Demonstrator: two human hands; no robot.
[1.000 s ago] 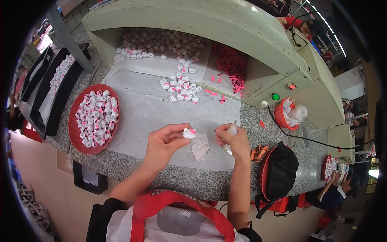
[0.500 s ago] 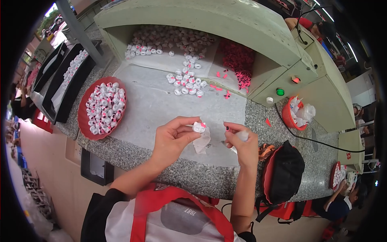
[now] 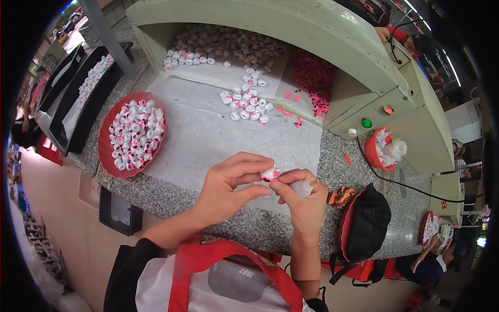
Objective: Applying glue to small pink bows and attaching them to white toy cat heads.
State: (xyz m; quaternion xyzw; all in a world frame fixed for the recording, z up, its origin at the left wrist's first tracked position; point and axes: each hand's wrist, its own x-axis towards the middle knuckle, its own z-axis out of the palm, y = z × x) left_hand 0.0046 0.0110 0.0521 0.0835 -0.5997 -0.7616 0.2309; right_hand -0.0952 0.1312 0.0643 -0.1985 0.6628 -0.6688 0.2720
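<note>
White with pink trim, the small figurine head (image 3: 270, 173) sits just right of and below frame centre, gripped by my left hand's (image 3: 222, 183) fingertips, my right hand's (image 3: 305, 208) closed fingertips meeting its right side around a tucked translucent bottle (image 3: 301, 188).

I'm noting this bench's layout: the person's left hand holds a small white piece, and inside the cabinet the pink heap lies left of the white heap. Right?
Not left: the head view shows the pink heap lying right of the white heap inside the cabinet. The left hand does hold a small white piece.
</note>
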